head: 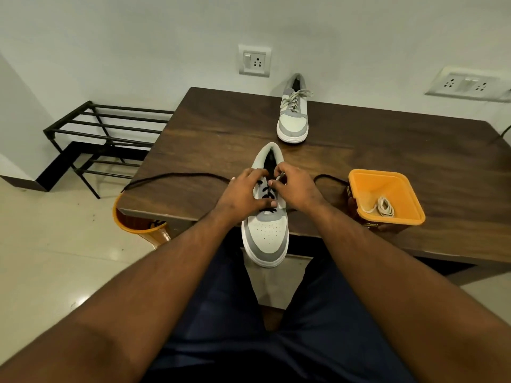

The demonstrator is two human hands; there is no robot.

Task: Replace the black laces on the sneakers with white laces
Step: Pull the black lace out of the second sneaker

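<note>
A grey and white sneaker [266,236] lies at the table's near edge, toe hanging over it toward me. Its black lace [177,176] is partly undone, with one end trailing left across the table and the other [327,178] looping right. My left hand [243,193] grips the sneaker's left side over the eyelets. My right hand [296,190] pinches the lace tip above the tongue. A second sneaker [293,117] with white laces stands at the table's far edge. A coiled white lace [383,208] lies in the orange tub [359,183].
The dark wooden table [387,139] stands against a white wall with sockets [255,60]. A black metal shoe rack [105,134] stands to the left on the floor. An orange bin [132,225] sits under the table's left corner.
</note>
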